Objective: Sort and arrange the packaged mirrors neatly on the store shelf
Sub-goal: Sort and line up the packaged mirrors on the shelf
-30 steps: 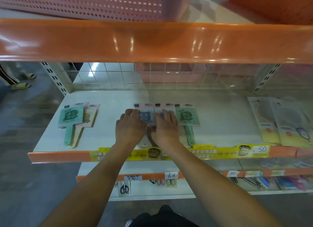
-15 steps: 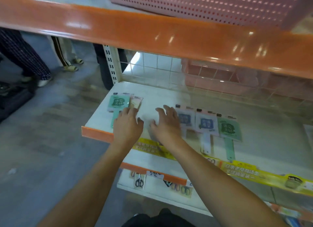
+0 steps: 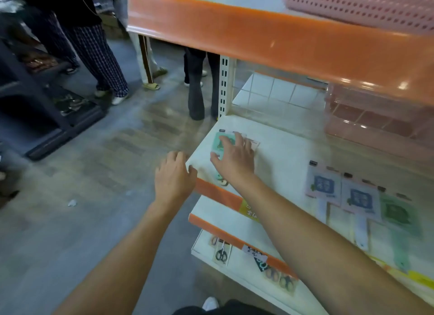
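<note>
At the left end of the white shelf [image 3: 281,150] lies a green packaged mirror [image 3: 218,141], with a second pale package [image 3: 255,142] partly under it. My right hand [image 3: 234,158] rests flat on them with fingers spread, its thumb at the green pack's near edge. My left hand [image 3: 175,176] touches the shelf's left front corner with curled fingers and holds nothing. Further right lie two blue packaged mirrors [image 3: 323,185] [image 3: 359,199] and a green one [image 3: 399,212], side by side with handles toward me.
An orange-edged upper shelf [image 3: 281,35] overhangs close above, carrying a pink perforated basket [image 3: 364,6]. Another pink basket [image 3: 375,117] shows behind the wire back. A lower shelf holds scissors [image 3: 221,253]. Several people's legs [image 3: 103,63] stand in the aisle to the left.
Both hands left the row of three mirrors and moved left. My right hand now covers the green pack at the shelf's left end; my left hand reached the shelf corner. The view swung left.
</note>
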The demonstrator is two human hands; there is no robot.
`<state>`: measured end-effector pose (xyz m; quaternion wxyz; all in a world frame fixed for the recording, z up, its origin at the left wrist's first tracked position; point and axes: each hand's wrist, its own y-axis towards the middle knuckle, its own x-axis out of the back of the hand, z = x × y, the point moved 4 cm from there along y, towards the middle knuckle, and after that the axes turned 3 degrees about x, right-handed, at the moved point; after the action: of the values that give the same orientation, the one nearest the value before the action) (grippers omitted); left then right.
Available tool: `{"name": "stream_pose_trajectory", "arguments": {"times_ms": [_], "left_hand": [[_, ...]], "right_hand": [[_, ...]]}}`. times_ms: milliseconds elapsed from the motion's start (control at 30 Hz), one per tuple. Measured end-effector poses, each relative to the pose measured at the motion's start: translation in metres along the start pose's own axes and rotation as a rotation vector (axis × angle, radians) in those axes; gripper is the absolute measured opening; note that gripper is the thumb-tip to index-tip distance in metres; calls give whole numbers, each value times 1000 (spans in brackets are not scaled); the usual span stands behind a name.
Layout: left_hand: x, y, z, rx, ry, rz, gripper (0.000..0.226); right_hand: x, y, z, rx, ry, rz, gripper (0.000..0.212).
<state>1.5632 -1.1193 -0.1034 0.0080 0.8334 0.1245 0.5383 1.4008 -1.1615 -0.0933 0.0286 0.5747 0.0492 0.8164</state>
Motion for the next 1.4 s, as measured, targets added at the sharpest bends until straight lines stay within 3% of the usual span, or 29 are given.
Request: {"name": "stream_pose_trajectory", "arguments": {"times_ms": [167,400,567,767,1400], "left_hand": [[-1,4,5,-3,-20,-4,33],[-9,7,-4,-35,-48,30,34],[-16,4,-21,-97,-92,46,35],[-24,-3,-56,-162,-92,65,36],[-87,-105,-269,-571,-205,235,34]], "right_hand": [[-25,13,-1,-75,-82,169,61],[-16,1,-14,-92,-87,2,43],[-10,-9,-23,-57,-6,-10,45],[16,-23,-48,-79,50,-145,42],[121,-150,-264,-493,-26,-272,44]]}}
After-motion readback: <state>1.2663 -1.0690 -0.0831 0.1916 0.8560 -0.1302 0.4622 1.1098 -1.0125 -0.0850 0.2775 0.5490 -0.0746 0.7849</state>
